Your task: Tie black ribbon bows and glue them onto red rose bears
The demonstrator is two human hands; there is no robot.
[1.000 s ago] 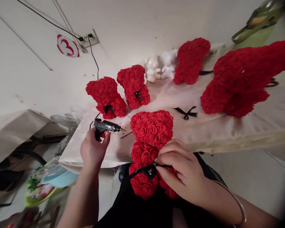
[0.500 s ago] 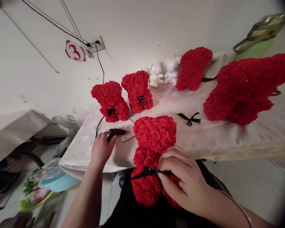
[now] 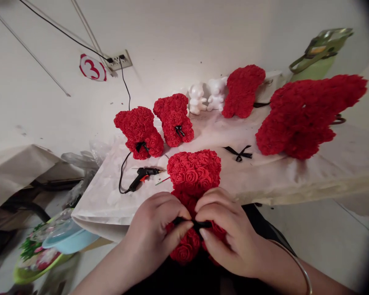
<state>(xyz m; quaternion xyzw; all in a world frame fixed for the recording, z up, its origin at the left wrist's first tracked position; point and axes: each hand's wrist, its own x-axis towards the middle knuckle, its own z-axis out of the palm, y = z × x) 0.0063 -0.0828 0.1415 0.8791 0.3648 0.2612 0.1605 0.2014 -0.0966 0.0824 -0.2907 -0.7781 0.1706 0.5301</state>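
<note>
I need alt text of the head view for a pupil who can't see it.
A left hand and right hand pinch black ribbon over a red rose-covered bear. On the table lie a black glue gun and loose bow, with more red bears and white bear figures behind.

Red numeral 3 on a white, red-edged sign (image 3: 92,68), on the wall (image 3: 178,37) beside an outlet (image 3: 123,60)

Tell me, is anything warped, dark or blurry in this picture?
Head view: black shading in both right corners; the rightmost red bear looks stretched, probably by the lens; the blue basin at lower left looks soft; the left hand and right hand are clearer, in dim, diffuse light.
</note>
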